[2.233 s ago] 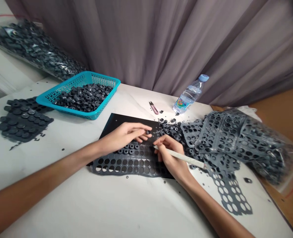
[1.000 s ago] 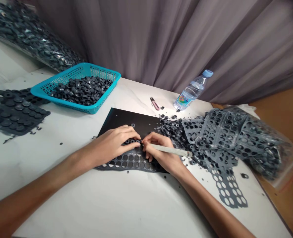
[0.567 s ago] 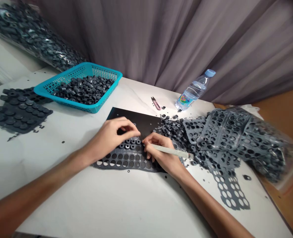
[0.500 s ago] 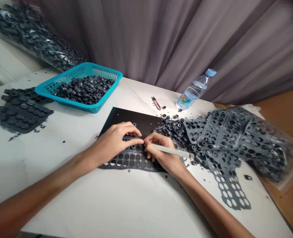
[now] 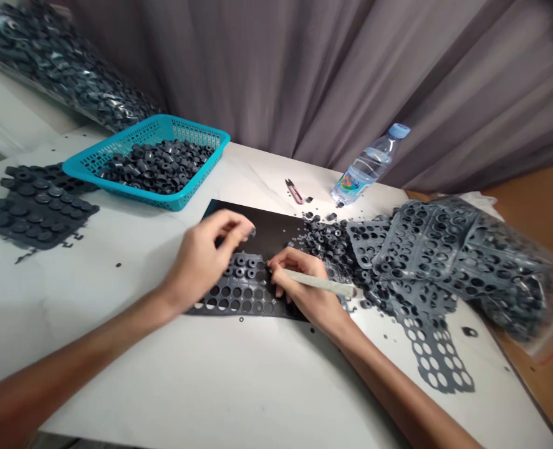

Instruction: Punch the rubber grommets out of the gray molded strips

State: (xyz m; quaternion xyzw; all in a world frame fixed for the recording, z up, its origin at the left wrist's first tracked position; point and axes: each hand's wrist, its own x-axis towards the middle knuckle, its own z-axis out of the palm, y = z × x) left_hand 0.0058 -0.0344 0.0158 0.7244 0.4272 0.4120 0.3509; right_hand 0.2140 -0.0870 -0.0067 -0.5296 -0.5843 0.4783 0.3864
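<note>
Working at a white marbled worktop (image 5: 164, 386), a person faces a grey-purple curtain (image 5: 257, 68). Blue basket (image 5: 181, 201) of dark rubber pieces, far left; bulging clear bag (image 5: 70, 75) of similar pieces behind it. Studded dark sheet (image 5: 47, 215) left of basket. Bottle (image 5: 363, 171) and pink-handled snips (image 5: 295, 191) toward the back. Right side: bag with holed sheets (image 5: 426, 243), perforated strip (image 5: 437, 358) below, heap of loose pieces (image 5: 330, 242), small scraps scattered.

Left hand (image 5: 206, 252): thumb and index brought together, nearly no gap, raised over the near part of the black board (image 5: 269, 221). Small dark piece (image 5: 252, 233) right at the fingertips; can't tell if pinched or lying on the board behind.

Right hand (image 5: 304, 277): closed in a pen grip around a pale stick-like tool (image 5: 316, 282), tip pointing left, butt toward the heap.

Perforated rubber sheet (image 5: 248, 282) lies on the board, between and below both hands; right hand over its right end, a few ringed studs (image 5: 241, 272) standing in its upper rows, just below the left fingertips, lower rows open holes.
</note>
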